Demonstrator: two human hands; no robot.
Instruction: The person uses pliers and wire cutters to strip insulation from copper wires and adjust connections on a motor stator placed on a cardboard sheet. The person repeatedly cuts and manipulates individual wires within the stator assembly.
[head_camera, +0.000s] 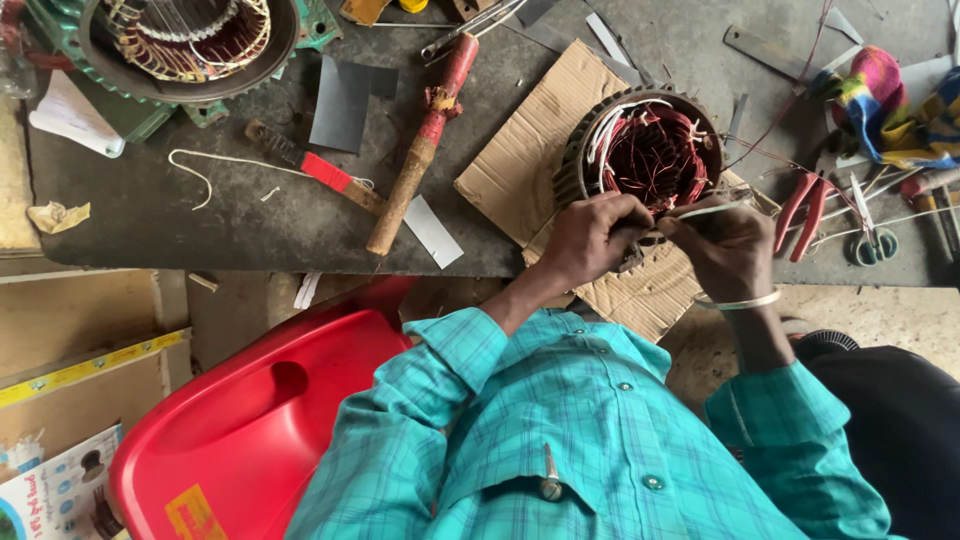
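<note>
Workbench (200, 220) bears motor stator (645, 150); both hands pinch its wires.

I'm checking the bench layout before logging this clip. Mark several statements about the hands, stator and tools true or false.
1. Both hands work at the near rim of the ribbed stator with red windings. True.
2. The stator sits on a metal tray. False: it rests on cardboard.
3. The right hand wears a pale bangle. True.
4. The left hand grips the red-handled pliers. False: they lie on the bench, right of the stator.
</note>
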